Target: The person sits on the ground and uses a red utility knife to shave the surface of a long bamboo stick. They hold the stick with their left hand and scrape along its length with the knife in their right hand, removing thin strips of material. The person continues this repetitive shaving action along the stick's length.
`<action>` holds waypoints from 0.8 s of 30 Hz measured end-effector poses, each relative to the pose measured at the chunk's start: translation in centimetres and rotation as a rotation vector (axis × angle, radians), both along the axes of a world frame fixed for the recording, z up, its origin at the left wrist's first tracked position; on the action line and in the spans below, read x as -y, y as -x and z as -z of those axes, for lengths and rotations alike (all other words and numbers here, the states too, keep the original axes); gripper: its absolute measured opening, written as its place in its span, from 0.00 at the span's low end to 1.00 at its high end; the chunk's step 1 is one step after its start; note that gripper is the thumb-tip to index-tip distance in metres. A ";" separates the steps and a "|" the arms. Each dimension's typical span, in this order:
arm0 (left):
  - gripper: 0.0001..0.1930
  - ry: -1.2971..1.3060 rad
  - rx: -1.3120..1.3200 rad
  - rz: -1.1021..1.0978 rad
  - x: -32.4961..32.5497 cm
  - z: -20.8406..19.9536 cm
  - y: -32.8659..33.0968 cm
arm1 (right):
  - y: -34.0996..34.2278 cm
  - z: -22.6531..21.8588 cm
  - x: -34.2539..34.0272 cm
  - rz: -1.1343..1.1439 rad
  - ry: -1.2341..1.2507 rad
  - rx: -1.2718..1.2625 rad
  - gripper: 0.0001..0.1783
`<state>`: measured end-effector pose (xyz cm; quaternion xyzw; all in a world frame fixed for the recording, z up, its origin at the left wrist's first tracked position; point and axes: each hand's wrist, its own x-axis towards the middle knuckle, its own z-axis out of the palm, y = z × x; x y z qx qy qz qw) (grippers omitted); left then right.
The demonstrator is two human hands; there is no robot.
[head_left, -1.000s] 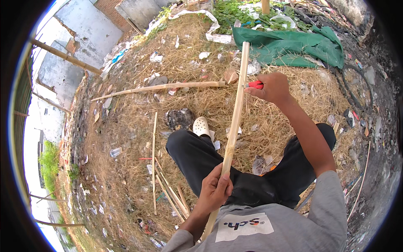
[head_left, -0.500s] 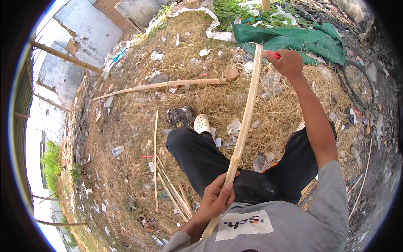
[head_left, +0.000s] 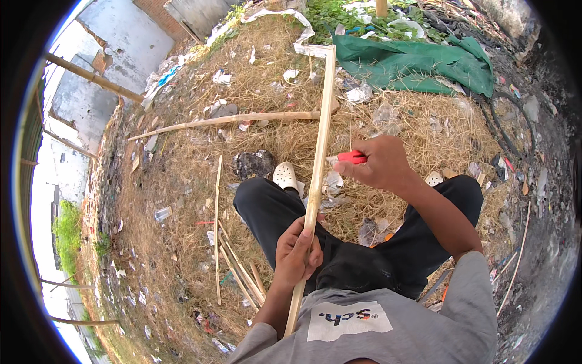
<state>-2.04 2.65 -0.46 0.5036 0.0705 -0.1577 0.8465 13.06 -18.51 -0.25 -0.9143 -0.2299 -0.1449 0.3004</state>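
Left hand (head_left: 297, 252) clasps bamboo strip (head_left: 321, 136) over lap; right hand (head_left: 385, 164) grips red-handled knife (head_left: 353, 157), blade at strip's edge. Clear cup (head_left: 163, 213) on ground, left; contents too small to tell

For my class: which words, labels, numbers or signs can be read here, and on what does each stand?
White patch on the grey shirt: dark and coloured lettering, not copied here.
Scattered litter: any print is too small to read.
Bamboo strip and red tool: no lettering visible.
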 end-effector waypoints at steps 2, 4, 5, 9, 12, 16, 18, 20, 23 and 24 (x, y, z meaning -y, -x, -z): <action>0.20 0.021 0.013 -0.003 0.0 -0.4 -0.6 | 1.8 0.0 -1.4 -0.117 0.036 0.036 0.38; 0.20 0.029 0.022 -0.008 0.2 -0.7 -0.8 | 2.3 0.7 -2.1 -0.187 0.033 0.041 0.38; 0.20 0.033 0.027 -0.012 0.3 -0.9 -0.9 | 2.1 1.0 -2.2 -0.190 0.021 0.076 0.38; 0.20 0.013 0.014 -0.017 0.6 -1.1 -1.0 | 1.0 1.8 -1.9 -0.165 0.061 0.206 0.39; 0.19 -0.044 0.013 -0.026 0.8 -1.4 -1.1 | 0.1 2.0 -1.7 -0.147 0.079 0.249 0.39; 0.20 -0.097 0.039 0.001 0.6 -1.1 -1.1 | -0.8 2.2 -1.4 -0.162 0.098 0.322 0.40; 0.20 -0.114 0.037 0.015 0.6 -1.2 -1.1 | -1.2 2.3 -1.3 -0.170 0.103 0.346 0.40; 0.20 -0.129 0.027 0.025 0.6 -1.6 -1.0 | -1.4 2.3 -1.3 -0.175 0.104 0.373 0.39; 0.20 -0.141 -0.006 0.117 1.1 -1.8 0.7 | -5.4 1.8 1.1 0.258 0.006 0.151 0.37; 0.20 -0.130 -0.051 0.178 1.3 -1.7 1.4 | -7.7 1.9 3.7 0.385 0.011 0.069 0.37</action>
